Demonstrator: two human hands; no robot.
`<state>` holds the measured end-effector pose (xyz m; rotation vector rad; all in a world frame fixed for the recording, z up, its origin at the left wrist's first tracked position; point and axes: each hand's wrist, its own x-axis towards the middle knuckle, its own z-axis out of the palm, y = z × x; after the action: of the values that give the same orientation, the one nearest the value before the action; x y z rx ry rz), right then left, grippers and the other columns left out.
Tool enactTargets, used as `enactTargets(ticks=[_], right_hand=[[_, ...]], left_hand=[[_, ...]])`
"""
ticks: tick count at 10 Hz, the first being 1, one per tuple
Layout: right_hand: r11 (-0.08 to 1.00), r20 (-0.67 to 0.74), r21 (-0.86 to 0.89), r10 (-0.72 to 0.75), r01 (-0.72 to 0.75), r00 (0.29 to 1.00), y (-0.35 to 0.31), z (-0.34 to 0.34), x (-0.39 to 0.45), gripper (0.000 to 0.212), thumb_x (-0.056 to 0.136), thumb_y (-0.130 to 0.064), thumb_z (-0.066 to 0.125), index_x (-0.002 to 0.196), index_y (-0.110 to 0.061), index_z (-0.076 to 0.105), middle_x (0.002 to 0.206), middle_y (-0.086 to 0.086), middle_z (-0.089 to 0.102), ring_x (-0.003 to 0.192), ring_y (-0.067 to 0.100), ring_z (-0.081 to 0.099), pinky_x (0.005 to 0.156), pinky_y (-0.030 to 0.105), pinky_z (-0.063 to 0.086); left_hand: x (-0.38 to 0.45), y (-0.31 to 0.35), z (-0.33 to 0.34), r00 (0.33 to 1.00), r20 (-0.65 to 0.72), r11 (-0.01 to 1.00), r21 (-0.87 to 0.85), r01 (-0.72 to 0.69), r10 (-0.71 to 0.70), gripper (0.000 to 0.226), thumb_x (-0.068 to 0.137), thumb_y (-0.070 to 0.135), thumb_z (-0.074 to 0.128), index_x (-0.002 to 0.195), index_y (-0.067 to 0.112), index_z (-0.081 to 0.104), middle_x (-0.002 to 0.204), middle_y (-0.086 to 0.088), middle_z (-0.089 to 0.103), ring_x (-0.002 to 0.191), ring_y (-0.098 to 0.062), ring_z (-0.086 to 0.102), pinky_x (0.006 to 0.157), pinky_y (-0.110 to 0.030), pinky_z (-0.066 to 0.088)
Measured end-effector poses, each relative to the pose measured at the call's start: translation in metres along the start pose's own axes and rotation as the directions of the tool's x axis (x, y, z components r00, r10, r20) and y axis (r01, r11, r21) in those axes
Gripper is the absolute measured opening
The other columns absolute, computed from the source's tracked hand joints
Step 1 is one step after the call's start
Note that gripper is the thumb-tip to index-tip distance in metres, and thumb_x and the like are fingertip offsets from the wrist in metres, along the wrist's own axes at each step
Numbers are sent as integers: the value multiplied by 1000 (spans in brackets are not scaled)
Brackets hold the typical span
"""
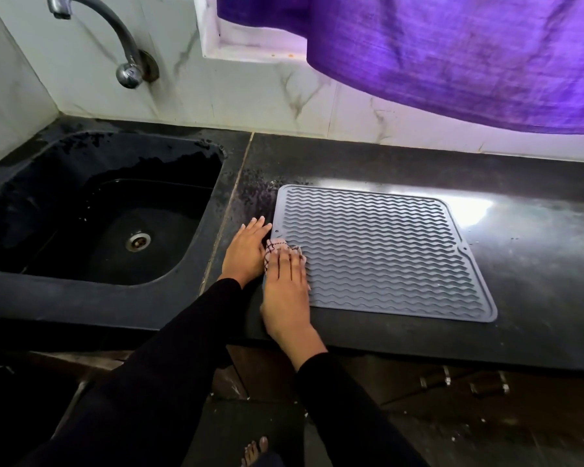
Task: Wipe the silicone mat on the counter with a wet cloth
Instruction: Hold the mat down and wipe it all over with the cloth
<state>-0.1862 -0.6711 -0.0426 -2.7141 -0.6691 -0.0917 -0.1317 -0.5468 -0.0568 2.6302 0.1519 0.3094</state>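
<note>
We see a black sink and tap left of the grey mat on the dark surface, our flat left hand beside its edge, our flat right hand pressing the cloth on it.

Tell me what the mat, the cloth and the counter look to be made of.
Mat: looks like soft grey silicone or rubber, matte, with moulded wavy ridges and a raised rim.
Cloth: woven fabric, pale with dark check lines, bunched under the right hand.
Counter: dark polished stone, probably granite; it mirrors the window light.
</note>
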Motion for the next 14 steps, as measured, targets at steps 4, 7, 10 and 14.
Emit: enactTargets(ticks=[4, 7, 10, 14], right_hand=[[-150, 388, 921, 324, -358, 863, 37, -54, 31, 38, 97, 0, 35, 132, -3, 51, 98, 1, 67, 81, 28, 65, 63, 27, 54], [886, -170, 451, 203, -107, 964, 70, -46, 20, 52, 91, -2, 45, 141, -15, 38, 141, 3, 44, 132, 17, 39, 113, 34, 31], [990, 47, 117, 73, -78, 996, 78, -44, 23, 55, 94, -15, 47, 146, -12, 30, 151, 6, 33, 140, 20, 28, 116, 29, 18], [-249, 325, 944, 573, -219, 752, 142, -89, 41, 29, 97, -6, 37, 117, -7, 57, 82, 8, 68, 57, 14, 63, 48, 20, 51]], left_hand=[[-10, 12, 2, 987, 101, 988, 97, 118, -128, 54, 98, 38, 25, 146, 12, 22, 156, -5, 14, 145, -17, 7, 117, -37, 0], [-14, 19, 7, 992, -7, 982, 141, 123, -124, 50, 96, 27, 29, 144, 14, 27, 155, -4, 21, 144, -17, 13, 118, -39, 5], [-13, 21, 9, 992, -42, 979, 158, 128, -123, 50, 96, 26, 30, 144, 14, 28, 155, -4, 21, 144, -17, 13, 118, -39, 6], [-13, 20, 6, 991, -34, 982, 131, 132, -129, 50, 95, 28, 33, 143, 16, 30, 154, -2, 23, 144, -15, 14, 118, -39, 6]])
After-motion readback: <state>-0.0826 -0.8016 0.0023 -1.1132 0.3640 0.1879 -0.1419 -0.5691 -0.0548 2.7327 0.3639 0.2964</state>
